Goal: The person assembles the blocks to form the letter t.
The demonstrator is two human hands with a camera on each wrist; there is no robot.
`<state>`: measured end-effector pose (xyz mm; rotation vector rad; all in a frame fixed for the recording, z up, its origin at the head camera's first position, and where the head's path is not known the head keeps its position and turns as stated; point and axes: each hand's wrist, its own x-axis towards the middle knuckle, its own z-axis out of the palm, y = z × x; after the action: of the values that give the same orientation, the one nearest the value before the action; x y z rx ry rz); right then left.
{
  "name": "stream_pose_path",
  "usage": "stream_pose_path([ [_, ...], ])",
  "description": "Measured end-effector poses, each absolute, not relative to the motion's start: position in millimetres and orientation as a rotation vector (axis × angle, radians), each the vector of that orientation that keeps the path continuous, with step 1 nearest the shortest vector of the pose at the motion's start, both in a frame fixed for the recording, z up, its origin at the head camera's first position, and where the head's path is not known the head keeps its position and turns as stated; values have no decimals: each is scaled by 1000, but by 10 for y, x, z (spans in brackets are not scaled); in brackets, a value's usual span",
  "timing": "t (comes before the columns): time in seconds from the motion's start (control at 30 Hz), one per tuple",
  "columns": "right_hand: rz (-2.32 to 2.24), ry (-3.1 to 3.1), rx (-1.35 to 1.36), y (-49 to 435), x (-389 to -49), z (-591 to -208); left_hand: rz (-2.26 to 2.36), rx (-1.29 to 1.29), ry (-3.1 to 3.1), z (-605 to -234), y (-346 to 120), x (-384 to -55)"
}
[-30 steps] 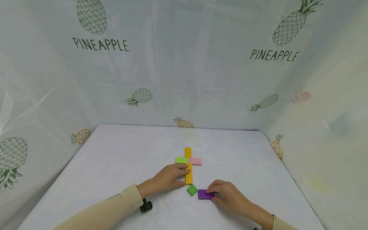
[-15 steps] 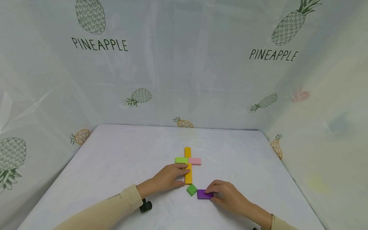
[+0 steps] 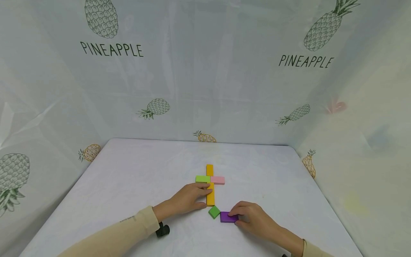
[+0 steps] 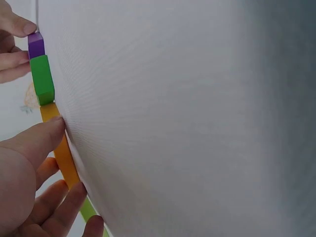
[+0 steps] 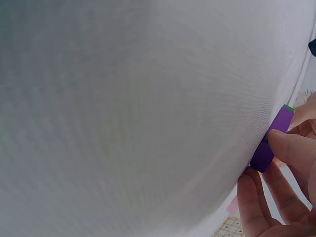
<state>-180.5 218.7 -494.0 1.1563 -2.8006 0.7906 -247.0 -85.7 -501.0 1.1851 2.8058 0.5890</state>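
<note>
In the head view, my left hand (image 3: 188, 198) rests against the left side of a long orange block (image 3: 210, 195), fingertips on it and thumb near its lower end. My right hand (image 3: 255, 218) pinches a purple rectangular block (image 3: 226, 217) at its right end; the right wrist view shows the thumb on the purple block (image 5: 280, 123). Between the orange and purple blocks lies a green block (image 3: 214, 212), turned like a diamond. Its corners seem to touch both neighbours. Past my left fingers lie a light green block (image 3: 203, 179), a pink block (image 3: 218, 180) and a shorter orange block (image 3: 209, 170).
All the blocks lie flat on a white table (image 3: 154, 164). A pale curtain printed with pineapples (image 3: 224, 82) hangs around its back and sides. Below my left wrist sits a small black device (image 3: 163, 230).
The purple block, in my right hand, stays almost still beside the green one. My left hand has not moved. Only a tiny shift of the whole head view shows.
</note>
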Motion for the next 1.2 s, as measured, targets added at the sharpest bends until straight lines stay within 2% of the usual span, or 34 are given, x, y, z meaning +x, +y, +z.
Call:
stream_pose_path([
  [1.2,846,-2866,1132,2284,-1773,-4857,567,1204,2810,-5005,-871,-2443],
])
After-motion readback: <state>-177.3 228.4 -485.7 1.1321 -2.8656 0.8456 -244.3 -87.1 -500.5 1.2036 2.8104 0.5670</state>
